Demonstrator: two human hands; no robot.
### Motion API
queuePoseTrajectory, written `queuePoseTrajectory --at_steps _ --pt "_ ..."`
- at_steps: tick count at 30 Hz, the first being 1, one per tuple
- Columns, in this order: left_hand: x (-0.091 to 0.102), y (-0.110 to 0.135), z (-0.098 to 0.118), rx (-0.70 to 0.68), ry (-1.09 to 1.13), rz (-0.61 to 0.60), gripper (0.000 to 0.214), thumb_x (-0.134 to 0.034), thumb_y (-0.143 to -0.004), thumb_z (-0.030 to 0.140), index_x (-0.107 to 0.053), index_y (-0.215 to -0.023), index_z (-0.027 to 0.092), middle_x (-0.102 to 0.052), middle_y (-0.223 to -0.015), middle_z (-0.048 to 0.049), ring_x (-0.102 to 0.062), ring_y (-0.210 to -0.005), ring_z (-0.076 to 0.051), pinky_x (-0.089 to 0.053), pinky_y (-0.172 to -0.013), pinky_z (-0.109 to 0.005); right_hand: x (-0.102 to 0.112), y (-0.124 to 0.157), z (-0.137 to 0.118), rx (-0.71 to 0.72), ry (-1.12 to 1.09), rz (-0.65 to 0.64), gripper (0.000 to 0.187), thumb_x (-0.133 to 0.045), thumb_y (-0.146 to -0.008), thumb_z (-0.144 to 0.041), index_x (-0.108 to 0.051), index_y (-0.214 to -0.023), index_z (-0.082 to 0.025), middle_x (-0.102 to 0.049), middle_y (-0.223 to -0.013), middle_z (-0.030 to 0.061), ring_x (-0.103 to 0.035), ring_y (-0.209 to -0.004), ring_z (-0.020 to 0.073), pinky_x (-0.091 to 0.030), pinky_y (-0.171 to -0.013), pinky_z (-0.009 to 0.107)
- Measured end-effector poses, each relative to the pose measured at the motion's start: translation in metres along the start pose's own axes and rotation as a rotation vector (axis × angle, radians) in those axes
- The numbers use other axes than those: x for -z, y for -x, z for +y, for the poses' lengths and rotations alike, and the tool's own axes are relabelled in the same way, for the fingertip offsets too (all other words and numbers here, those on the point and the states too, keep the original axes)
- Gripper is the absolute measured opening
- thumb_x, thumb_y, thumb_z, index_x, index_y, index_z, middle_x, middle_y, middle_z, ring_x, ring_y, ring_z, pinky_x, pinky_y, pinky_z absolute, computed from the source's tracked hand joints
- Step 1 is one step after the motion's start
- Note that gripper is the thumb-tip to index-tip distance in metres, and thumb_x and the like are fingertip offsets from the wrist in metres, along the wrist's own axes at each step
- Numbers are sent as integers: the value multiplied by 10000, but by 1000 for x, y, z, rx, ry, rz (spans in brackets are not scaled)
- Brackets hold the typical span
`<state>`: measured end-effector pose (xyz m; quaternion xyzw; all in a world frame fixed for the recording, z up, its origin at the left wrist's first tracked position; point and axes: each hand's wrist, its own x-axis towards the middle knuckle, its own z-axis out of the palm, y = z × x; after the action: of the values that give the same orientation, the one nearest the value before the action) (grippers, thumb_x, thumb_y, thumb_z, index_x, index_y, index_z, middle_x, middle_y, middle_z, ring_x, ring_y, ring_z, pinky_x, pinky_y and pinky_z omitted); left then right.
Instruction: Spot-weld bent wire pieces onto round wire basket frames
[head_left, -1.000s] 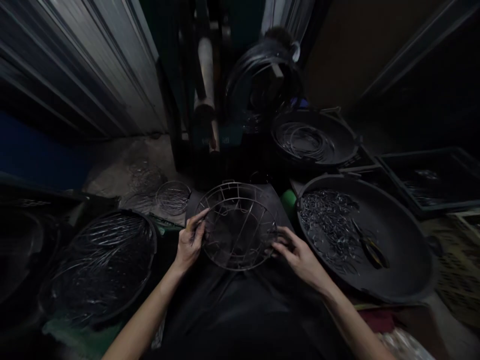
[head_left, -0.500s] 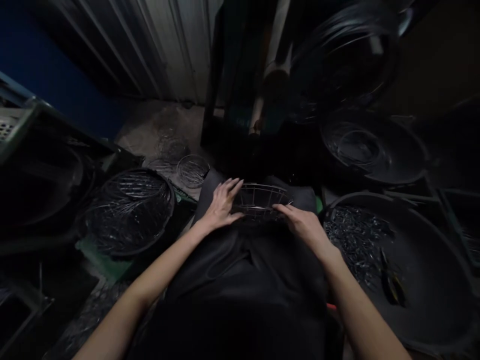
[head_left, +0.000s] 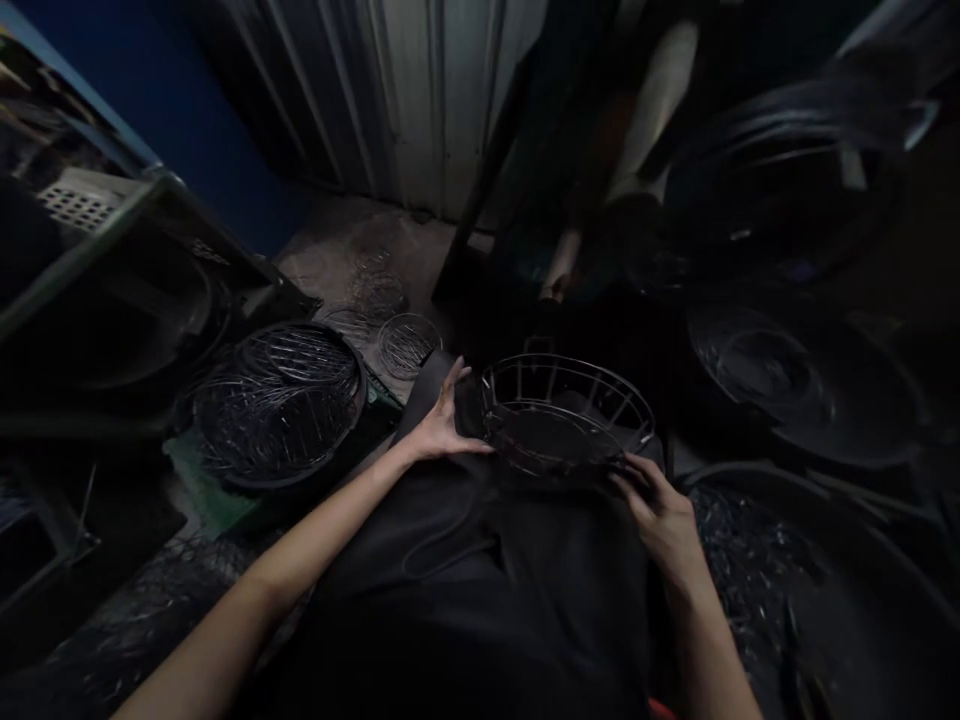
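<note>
A round wire basket (head_left: 568, 415) rests on my lap, over dark cloth, at the middle of the view. My left hand (head_left: 442, 422) lies open beside its left rim, fingers stretched out and thumb touching the wire. My right hand (head_left: 661, 510) is curled on the basket's near right rim, fingers closed over the wire.
A black tub (head_left: 279, 400) of wire rings sits at left, with small wire baskets (head_left: 408, 344) on the floor behind it. Dark basins (head_left: 795, 375) holding wire coils stand at right, and one with small metal pieces (head_left: 757, 575) lies near my right arm. A corrugated wall (head_left: 420, 90) is behind.
The view has swung left. The basket has moved right on my lap and tipped flatter. My left hand came off its rim and opened; my right hand slid to the near right rim.
</note>
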<state>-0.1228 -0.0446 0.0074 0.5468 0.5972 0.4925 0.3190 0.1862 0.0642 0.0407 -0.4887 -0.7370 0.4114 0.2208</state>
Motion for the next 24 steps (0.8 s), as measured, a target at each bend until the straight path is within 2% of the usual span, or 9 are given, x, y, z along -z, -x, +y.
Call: queuePoseTrajectory --at_steps 4,8,10,12,15,17,19,21,24 --pt "10 -18 14 -35 35 33 1241 -805 -565 505 9 -1457 220 -282 -1417 -207 -322 -1324 -327 -302 -1085 -526 -23 -5 5 -94 -296 64 293 -659 -711 -420 -598 -916 -220 -678 -920 49 -636 -888 217 -510 -867 415" --pt "16 -31 27 -59 45 112 1154 -807 -604 431 -65 -1455 194 -549 -1141 -127 -544 -1088 -247 -428 -994 -449 -51 -8 2 -121 -420 72 281 -667 -716 -415 -596 -898 -213 -671 -934 45 -625 -911 204 -491 -900 413" --pt "17 -37 34 -57 33 107 1024 -797 -624 413 -203 -1429 197 -582 -1065 -93 -580 -999 -220 -465 -944 -405 -56 -9 4 -147 -464 73 350 -673 -713 -434 -587 -974 -217 -669 -995 56 -627 -938 210 -498 -892 412" --pt "18 -41 42 -70 -2 75 874 -792 -629 400 -356 -1359 197 -578 -1098 -89 -581 -996 -216 -478 -916 -369 -52 -8 9 -148 -480 80 514 -674 -709 -460 -530 -1145 -230 -657 -1064 73 -630 -958 220 -504 -878 421" --pt "21 -48 54 -133 -96 38 799 -790 -620 367 -425 -1307 186 -553 -1188 -99 -567 -1041 -227 -478 -910 -343 -38 -7 25 -86 -231 200 677 -619 -764 -480 -378 -1354 -251 -611 -1177 100 -592 -1062 247 -457 -935 471" --pt "23 -53 59 -174 -184 17 814 -780 -623 357 -406 -1324 182 -532 -1235 -105 -557 -1065 -230 -469 -926 -341 -30 -7 41 -15 96 316 612 -563 -804 -491 -421 -1345 -242 -545 -1279 127 -479 -1214 298 -362 -1005 549" --pt "26 -57 62 -204 -269 3 854 -772 -628 368 -366 -1356 182 -501 -1285 -112 -539 -1104 -238 -449 -960 -353 -29 -7 57 44 363 365 513 -502 -839 -488 -510 -1279 -224 -454 -1375 142 -331 -1323 339 -283 -1030 607" --pt "30 -60 62 -229 -336 -18 861 -756 -648 385 -343 -1375 183 -495 -1294 -113 -525 -1126 -244 -434 -981 -367 -35 -4 68 58 479 364 473 -443 -875 -467 -529 -1266 -216 -379 -1435 145 -249 -1363 351 -272 -1023 628" --pt "34 -56 55 -249 -372 -137 775 -717 -694 406 -379 -1358 192 -547 -1212 -98 -545 -1086 -233 -447 -962 -367 -48 15 71 2 476 386 493 -382 -912 -425 -437 -1356 -217 -284 -1492 135 -178 -1394 325 -254 -1047 608"
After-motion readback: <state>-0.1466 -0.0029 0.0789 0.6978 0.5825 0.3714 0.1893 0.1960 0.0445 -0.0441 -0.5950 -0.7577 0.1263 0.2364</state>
